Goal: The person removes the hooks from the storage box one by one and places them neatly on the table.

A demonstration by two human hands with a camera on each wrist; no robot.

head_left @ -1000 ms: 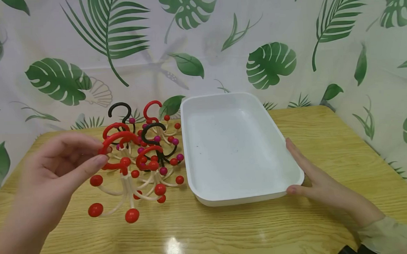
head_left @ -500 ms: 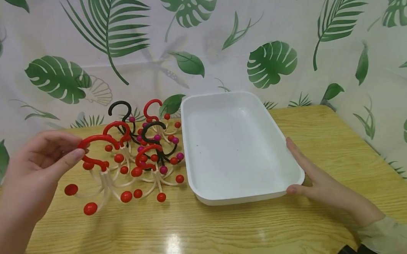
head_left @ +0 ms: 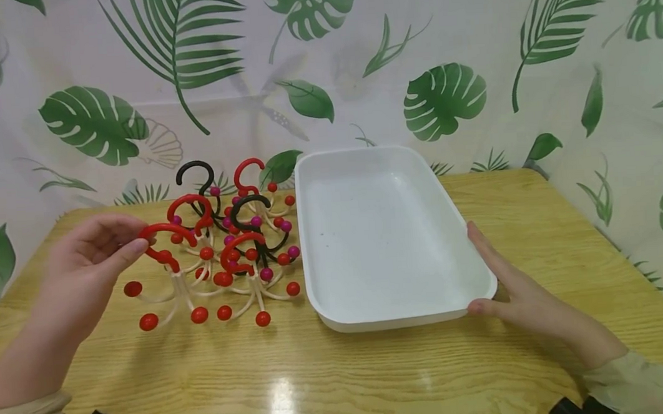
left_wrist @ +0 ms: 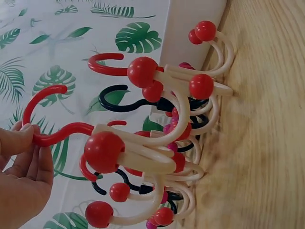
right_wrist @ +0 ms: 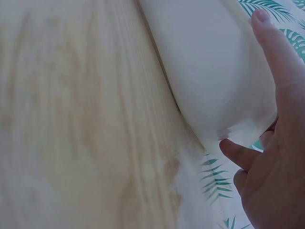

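Note:
My left hand (head_left: 95, 263) pinches the red hook (left_wrist: 66, 131) of a multi-arm hook hanger (head_left: 179, 284) between thumb and fingertips. This hanger has a cream stem and curved cream arms tipped with red balls. It stands upright, low over the table at the front left of a cluster of similar hangers. A red-and-cream hanger (head_left: 255, 286) is just to its right, and a black hanger (head_left: 260, 241) with magenta balls is behind that one. My right hand (head_left: 519, 297) rests against the near right corner of a white tray (head_left: 399, 323), fingers extended along its side and thumb at the front.
Farther back in the cluster are another black hanger (head_left: 204, 192) and more red-hooked ones, close to the tray's left wall. A leaf-patterned cloth (head_left: 352, 62) hangs behind the wooden table (head_left: 340, 381).
The left hand has carried the pinched hanger left and back from in front of the cluster, then slightly right and lower over the last half second. Right hand and tray stay put.

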